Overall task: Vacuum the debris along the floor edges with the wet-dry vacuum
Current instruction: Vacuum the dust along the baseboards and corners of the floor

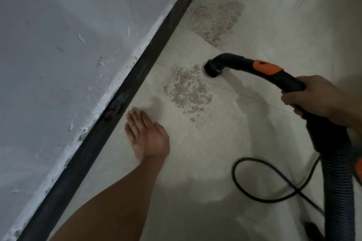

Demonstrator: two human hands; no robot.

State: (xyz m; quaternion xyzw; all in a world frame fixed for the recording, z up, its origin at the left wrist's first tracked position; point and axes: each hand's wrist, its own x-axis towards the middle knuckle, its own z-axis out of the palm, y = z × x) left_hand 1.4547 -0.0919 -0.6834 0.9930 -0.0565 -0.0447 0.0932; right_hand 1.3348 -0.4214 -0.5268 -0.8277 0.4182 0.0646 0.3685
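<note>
Debris patch [188,92] lies on floor [195,172] just ahead-right of left hand [148,137], whose fingers [135,121] are straight, close together, palm down on tile, holding nothing. Right hand [317,100] has its fingers curled round black vacuum handle [290,81]. Nozzle [212,67], well ahead of those fingers, points down at patch's far edge. Dark skirting [121,92] runs just left of L fingertips. 2nd debris patch [217,19] is farther along.
</note>
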